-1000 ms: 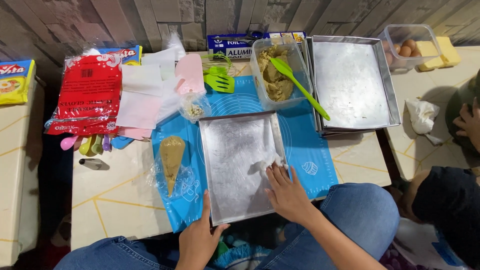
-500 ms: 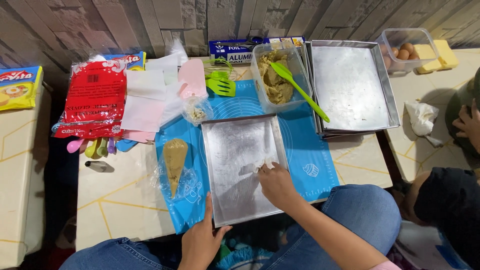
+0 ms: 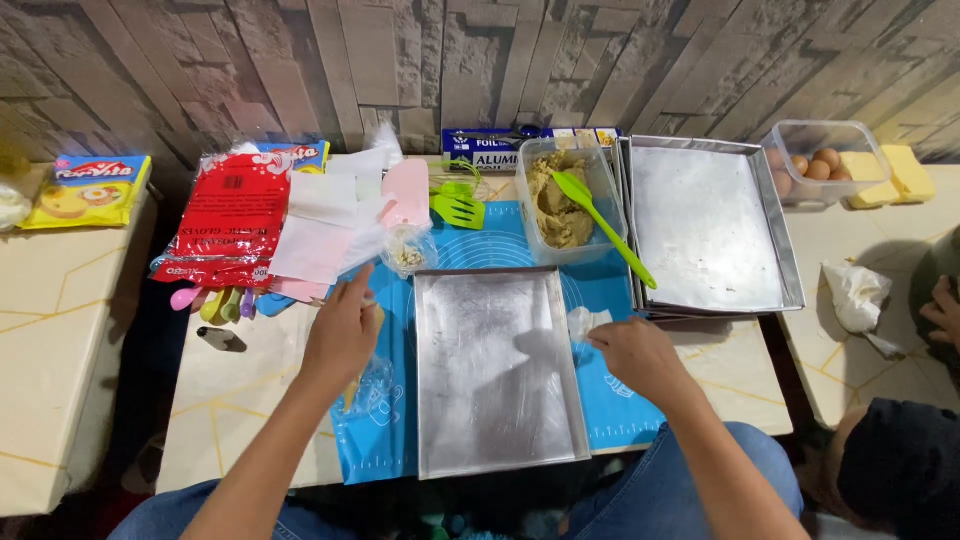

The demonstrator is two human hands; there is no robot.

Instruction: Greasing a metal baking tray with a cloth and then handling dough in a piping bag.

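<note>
Far left on the desk (image 3: 240,385) I see a yellow snack packet (image 3: 88,190), then a red plastic glove pack (image 3: 230,215) with white paper sheets (image 3: 315,235). My left hand (image 3: 340,335) has left the near edge of the rectangular silver baking tray (image 3: 497,370) and now lies over the clear piping bag of tan dough (image 3: 368,385) on the blue silicone mat (image 3: 385,440); fingers spread flat, released, grasping nothing I can confirm. Tray sits centre, bare. My right hand (image 3: 635,355) has slid off the tray to its right rim, fingers loosely curled; whether they pinch the white scrap (image 3: 585,322) I cannot tell. Wiping looks finished, I'd judge. Beyond: clear tub of dough (image 3: 562,205) with green spatula (image 3: 600,222), stacked metal trays (image 3: 705,225), egg box (image 3: 815,165).
</note>
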